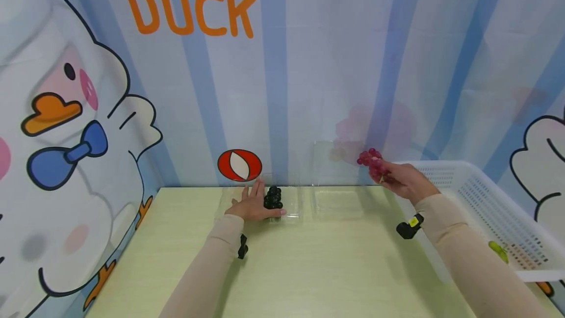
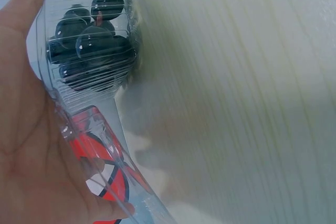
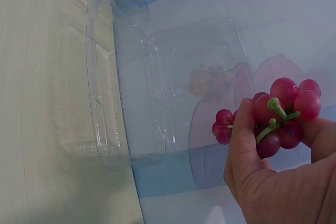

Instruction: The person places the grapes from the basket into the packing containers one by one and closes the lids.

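Observation:
My left hand (image 1: 251, 206) rests on a clear plastic box (image 1: 293, 206), its fingers straight and spread and its thumb out to the right. Inside this box lies a bunch of dark grapes (image 1: 273, 195), seen through the ribbed plastic in the left wrist view. To the right, my right hand (image 1: 408, 180) grips a bunch of red grapes (image 3: 283, 98) with green stems, held up above the table. Left of these red grapes stands a second clear plastic box (image 1: 337, 205), with its lid (image 1: 323, 161) raised against the backdrop.
A white perforated basket (image 1: 490, 185) stands at the right, partly behind my right forearm, with a small green item (image 1: 499, 251) in it. The pale wooden table (image 1: 318, 269) ends against a striped cloth backdrop (image 1: 304, 87) printed with a duck.

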Available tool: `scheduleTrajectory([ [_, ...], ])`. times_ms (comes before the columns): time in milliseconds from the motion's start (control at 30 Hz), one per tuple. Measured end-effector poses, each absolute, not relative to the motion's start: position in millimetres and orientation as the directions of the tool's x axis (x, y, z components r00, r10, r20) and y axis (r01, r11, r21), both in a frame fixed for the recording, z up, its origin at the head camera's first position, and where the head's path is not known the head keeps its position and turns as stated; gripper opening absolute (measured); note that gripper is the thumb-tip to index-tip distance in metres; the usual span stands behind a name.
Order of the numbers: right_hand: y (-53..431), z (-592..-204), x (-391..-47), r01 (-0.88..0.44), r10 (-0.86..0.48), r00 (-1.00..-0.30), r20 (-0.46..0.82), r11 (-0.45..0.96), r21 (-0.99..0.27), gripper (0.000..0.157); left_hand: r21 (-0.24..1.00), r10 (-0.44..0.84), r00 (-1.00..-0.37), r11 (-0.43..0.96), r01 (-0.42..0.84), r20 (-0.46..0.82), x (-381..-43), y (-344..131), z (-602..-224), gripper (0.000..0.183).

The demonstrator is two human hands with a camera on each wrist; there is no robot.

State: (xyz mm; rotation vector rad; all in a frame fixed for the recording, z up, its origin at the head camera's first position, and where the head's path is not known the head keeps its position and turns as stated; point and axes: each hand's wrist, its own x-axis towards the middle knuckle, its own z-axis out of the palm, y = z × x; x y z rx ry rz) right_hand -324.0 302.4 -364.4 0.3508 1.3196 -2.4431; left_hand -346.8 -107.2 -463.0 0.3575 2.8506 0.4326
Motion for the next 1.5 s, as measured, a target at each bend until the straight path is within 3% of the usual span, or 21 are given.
scheduleTrajectory([
  [467, 275, -375, -331, 0.418, -0.122, -0.906, -0.406, -0.420, -0.805, 0.005, 0.320, 0.280, -0.942, 0.924, 0.212, -0.184, -346, -107, -463, 0.121],
  [867, 249, -384, -336, 0.423, -0.091, -0.903, -0.420, -0.357, -0.833, 0.019, 0.326, 0.282, -0.940, 0.922, 0.211, -0.191, -349, -109, -467, 0.124],
  [1200, 228, -386, -340, 0.412, -0.111, -0.910, -0.399, -0.336, -0.847, 0.007, 0.322, 0.279, -0.941, 0.923, 0.209, -0.190, -351, -109, -467, 0.124],
  [1500, 211, -388, -342, 0.425, -0.106, -0.903, -0.415, -0.344, -0.837, 0.020, 0.316, 0.281, -0.940, 0.925, 0.212, -0.194, -350, -109, -468, 0.126],
])
